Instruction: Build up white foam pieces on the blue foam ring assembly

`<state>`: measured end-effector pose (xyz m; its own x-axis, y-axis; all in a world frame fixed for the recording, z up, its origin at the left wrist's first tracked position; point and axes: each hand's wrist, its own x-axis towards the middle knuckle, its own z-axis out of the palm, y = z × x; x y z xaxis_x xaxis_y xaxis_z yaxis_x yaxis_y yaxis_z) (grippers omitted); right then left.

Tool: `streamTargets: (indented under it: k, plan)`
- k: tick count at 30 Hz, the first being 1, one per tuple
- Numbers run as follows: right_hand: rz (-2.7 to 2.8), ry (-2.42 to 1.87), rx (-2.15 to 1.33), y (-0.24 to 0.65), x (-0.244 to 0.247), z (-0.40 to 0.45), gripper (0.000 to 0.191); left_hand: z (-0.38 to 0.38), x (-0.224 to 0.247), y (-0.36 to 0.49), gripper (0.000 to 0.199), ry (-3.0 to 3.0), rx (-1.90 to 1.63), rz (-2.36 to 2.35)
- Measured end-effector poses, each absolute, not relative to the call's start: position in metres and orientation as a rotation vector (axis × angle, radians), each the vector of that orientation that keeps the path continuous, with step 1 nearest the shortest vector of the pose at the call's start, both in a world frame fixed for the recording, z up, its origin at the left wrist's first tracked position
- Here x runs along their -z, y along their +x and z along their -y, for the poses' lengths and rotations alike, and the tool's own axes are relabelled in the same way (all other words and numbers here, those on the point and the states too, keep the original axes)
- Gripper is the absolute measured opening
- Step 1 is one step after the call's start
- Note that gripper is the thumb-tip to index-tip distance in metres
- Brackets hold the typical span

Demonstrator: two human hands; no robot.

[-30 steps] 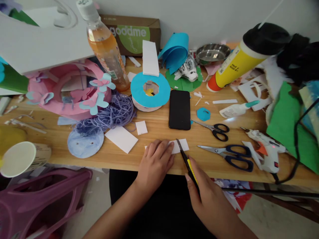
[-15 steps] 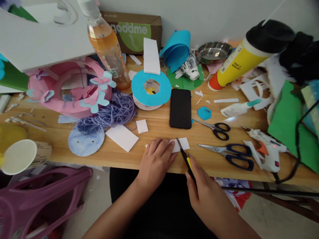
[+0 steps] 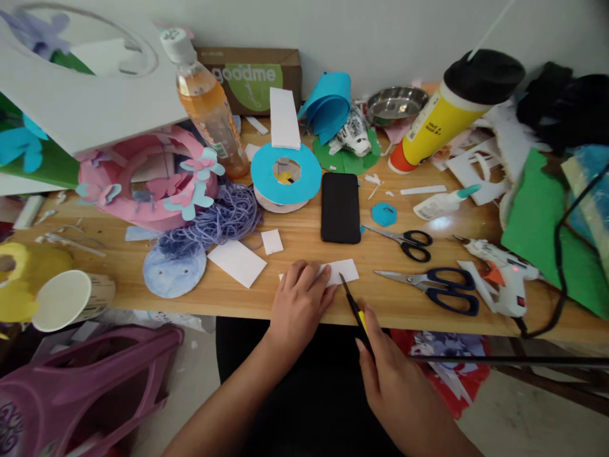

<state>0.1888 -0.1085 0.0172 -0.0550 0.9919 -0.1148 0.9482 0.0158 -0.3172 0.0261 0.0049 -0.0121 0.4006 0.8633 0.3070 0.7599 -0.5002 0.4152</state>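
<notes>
My left hand [image 3: 299,301] lies with its fingers together over a white strip [image 3: 348,270], pressing it on the wooden table near the front edge. The fingertips hide part of the strip. In my right hand [image 3: 390,368] is a black and yellow craft knife [image 3: 354,307], its blade tip at the strip's lower edge. A black phone [image 3: 340,208] lies just beyond the strip. To the left are a small white square [image 3: 272,242] and a larger white piece [image 3: 237,263].
Dark-handled scissors [image 3: 447,287], smaller scissors [image 3: 413,245] and a glue gun [image 3: 505,277] lie right. Behind stand a drink bottle [image 3: 212,114], a blue ring [image 3: 309,174] and a yellow cup [image 3: 442,120]. Purple yarn [image 3: 219,216] and a paper cup [image 3: 64,301] are left.
The knife tip has moved from the strip's upper edge down toward its lower edge, nearer me. My left hand still presses the strip. The camera view has shifted slightly.
</notes>
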Motion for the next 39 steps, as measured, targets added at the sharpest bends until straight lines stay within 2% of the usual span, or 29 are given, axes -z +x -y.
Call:
streamTargets:
  k: [4,6,10,13,15,19,22,24,31,36,39]
  plan:
    - [2.206,-1.938,-0.56,0.206,-0.022,0.143,0.066,-0.005,0.013,0.025,0.031,2.44,-0.716,-1.463]
    - [2.232,-1.861,-0.497,0.222,-0.026,0.149,0.065,-0.005,0.011,0.024,0.031,2.472,-0.692,-1.474]
    - [2.228,-2.055,-0.086,0.255,-0.032,0.115,0.053,-0.003,0.006,0.021,0.03,2.574,-0.671,-1.551]
    - [2.207,-2.244,0.243,0.259,-0.038,0.063,0.041,-0.003,0.003,0.019,0.041,2.619,-0.666,-1.592]
    - [2.163,-2.267,0.338,0.246,-0.041,0.021,0.039,-0.004,0.001,0.017,0.043,2.614,-0.67,-1.594]
    - [2.054,-2.22,0.101,0.196,-0.037,-0.069,0.057,-0.004,-0.001,0.016,0.034,2.555,-0.703,-1.55]
    - [1.898,-2.28,-0.045,0.163,-0.023,-0.122,0.081,-0.002,-0.001,0.014,0.029,2.516,-0.745,-1.529]
    - [1.806,-2.29,-0.078,0.152,-0.013,-0.14,0.091,0.001,0.001,0.012,0.029,2.506,-0.798,-1.533]
    - [1.675,-2.249,-0.057,0.148,0.003,-0.14,0.082,0.005,0.006,0.008,0.033,2.548,-0.986,-1.526]
    - [1.639,-2.281,-0.002,0.146,-0.001,-0.135,0.087,0.01,-0.003,0.004,0.032,2.541,-1.147,-1.418]
    - [1.716,-2.295,-0.006,0.147,-0.009,-0.135,0.074,0.018,-0.012,-0.006,0.033,2.438,-1.114,-1.345]
